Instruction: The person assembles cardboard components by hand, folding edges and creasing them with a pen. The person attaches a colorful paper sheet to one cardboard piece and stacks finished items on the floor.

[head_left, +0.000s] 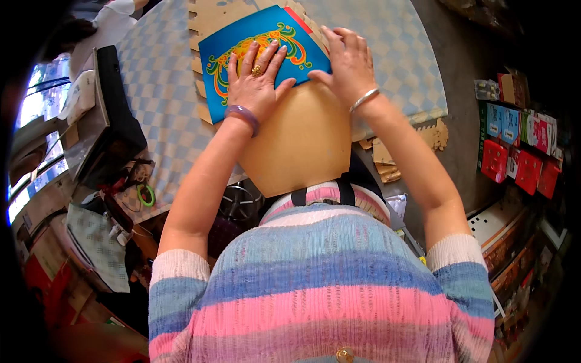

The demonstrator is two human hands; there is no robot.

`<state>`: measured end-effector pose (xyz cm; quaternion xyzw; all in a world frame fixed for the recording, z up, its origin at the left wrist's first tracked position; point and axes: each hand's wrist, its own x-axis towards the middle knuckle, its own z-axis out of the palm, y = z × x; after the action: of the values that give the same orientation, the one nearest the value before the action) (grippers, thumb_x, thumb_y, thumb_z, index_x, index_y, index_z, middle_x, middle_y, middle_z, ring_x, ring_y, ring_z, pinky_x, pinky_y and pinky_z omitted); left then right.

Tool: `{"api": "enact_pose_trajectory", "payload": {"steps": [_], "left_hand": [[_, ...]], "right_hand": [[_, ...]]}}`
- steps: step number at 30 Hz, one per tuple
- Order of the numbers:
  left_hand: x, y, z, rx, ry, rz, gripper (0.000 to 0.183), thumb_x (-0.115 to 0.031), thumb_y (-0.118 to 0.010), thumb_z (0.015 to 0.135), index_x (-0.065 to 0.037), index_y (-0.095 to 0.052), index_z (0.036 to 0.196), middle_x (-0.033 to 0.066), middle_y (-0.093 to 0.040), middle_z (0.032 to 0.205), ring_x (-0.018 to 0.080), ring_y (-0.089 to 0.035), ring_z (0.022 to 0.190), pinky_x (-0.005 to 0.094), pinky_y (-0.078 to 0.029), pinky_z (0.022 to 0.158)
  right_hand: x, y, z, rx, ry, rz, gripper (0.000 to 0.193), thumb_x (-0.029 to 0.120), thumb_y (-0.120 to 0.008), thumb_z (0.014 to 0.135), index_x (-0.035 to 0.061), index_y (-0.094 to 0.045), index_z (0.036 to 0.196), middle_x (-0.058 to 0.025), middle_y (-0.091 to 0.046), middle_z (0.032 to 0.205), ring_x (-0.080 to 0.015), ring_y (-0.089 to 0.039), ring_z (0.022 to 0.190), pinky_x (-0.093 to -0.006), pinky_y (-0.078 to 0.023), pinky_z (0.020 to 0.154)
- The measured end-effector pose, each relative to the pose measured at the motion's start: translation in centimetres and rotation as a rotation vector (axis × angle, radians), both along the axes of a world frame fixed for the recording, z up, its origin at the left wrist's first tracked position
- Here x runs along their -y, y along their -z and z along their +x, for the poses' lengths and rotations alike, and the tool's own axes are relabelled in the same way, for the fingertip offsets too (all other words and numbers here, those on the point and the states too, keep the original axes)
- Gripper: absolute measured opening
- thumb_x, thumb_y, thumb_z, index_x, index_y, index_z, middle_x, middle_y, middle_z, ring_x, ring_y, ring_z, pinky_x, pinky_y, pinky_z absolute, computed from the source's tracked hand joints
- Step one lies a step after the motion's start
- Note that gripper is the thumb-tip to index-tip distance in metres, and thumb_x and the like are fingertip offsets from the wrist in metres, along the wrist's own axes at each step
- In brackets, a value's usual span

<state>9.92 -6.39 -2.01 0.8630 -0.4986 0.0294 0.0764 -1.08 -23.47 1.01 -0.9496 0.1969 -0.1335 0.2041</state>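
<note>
A blue sheet (213, 77) printed with a yellow, orange and green scroll pattern lies on the table in front of me. My left hand (259, 88) rests flat on its middle, fingers spread over the pattern, with a ring and a purple bangle. At the sheet's right corner is my right hand (352, 68), its fingers stretched forward and its thumb out at the sheet's edge. A strip of red (298, 18) shows along the sheet's far right side. Under and nearer than the sheet, a tan board (302, 142) reaches from the table toward my lap.
Cardboard with notched edges (209, 15) lies beneath the sheet on the checked tablecloth (157, 72). A black sewing machine-like box (115, 109) stands left, near a green ring (146, 195). Cardboard scraps (387, 160) sit at right, with colourful packages (520, 145) farther right.
</note>
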Motion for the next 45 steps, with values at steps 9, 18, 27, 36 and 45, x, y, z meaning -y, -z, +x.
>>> {"api": "enact_pose_trajectory", "payload": {"steps": [9,18,27,36,45], "left_hand": [[-4.0,-1.0,3.3,-0.016,0.103,0.044,0.061,-0.051,-0.049,0.089,-0.029,-0.037,0.144,-0.0049,-0.030,0.151,0.0166,-0.023,0.141,0.0519,-0.006,0.114],[-3.1,-1.2,2.9,-0.031,0.079,-0.008,0.066,-0.043,-0.056,0.084,-0.020,-0.037,0.143,-0.0024,-0.036,0.148,0.0204,-0.026,0.139,0.0537,-0.008,0.114],[-2.4,-1.6,0.2,0.090,-0.070,0.097,0.051,-0.033,-0.048,0.089,-0.012,-0.048,0.135,0.0027,-0.038,0.144,0.0258,-0.023,0.140,0.0659,-0.007,0.109],[-5.7,-1.4,2.3,-0.095,0.052,-0.086,0.062,-0.041,-0.049,0.090,-0.015,-0.034,0.145,0.0015,-0.030,0.151,0.0205,-0.023,0.141,0.0527,-0.006,0.115],[-4.7,-2.3,2.2,-0.112,0.033,-0.048,0.067,-0.044,-0.050,0.088,-0.014,-0.033,0.145,0.0023,-0.032,0.150,0.0194,-0.024,0.141,0.0520,-0.007,0.115]], "right_hand": [[-0.9,2.0,-0.5,0.035,-0.049,-0.007,0.074,0.036,-0.077,0.069,0.0089,-0.047,0.131,-0.0052,-0.046,0.132,-0.0249,-0.040,0.124,-0.0386,-0.032,0.103],[-5.1,3.3,5.7,0.075,-0.158,-0.165,0.050,0.022,-0.060,0.082,0.0098,-0.048,0.129,-0.0127,-0.041,0.136,-0.0301,-0.032,0.132,-0.0427,-0.025,0.110],[-6.3,4.6,6.3,0.068,-0.190,-0.188,0.049,0.019,-0.052,0.087,0.0097,-0.042,0.134,-0.0125,-0.036,0.142,-0.0287,-0.028,0.136,-0.0440,-0.019,0.113],[-2.0,2.0,4.7,0.008,-0.459,-0.265,0.054,0.028,-0.057,0.084,0.0125,-0.045,0.135,-0.0074,-0.037,0.144,-0.0271,-0.026,0.137,-0.0454,-0.015,0.115],[-4.7,2.9,5.9,-0.023,-0.474,-0.257,0.062,0.023,-0.056,0.084,0.0019,-0.036,0.139,-0.0137,-0.034,0.144,-0.0284,-0.024,0.138,-0.0441,-0.013,0.116]]}}
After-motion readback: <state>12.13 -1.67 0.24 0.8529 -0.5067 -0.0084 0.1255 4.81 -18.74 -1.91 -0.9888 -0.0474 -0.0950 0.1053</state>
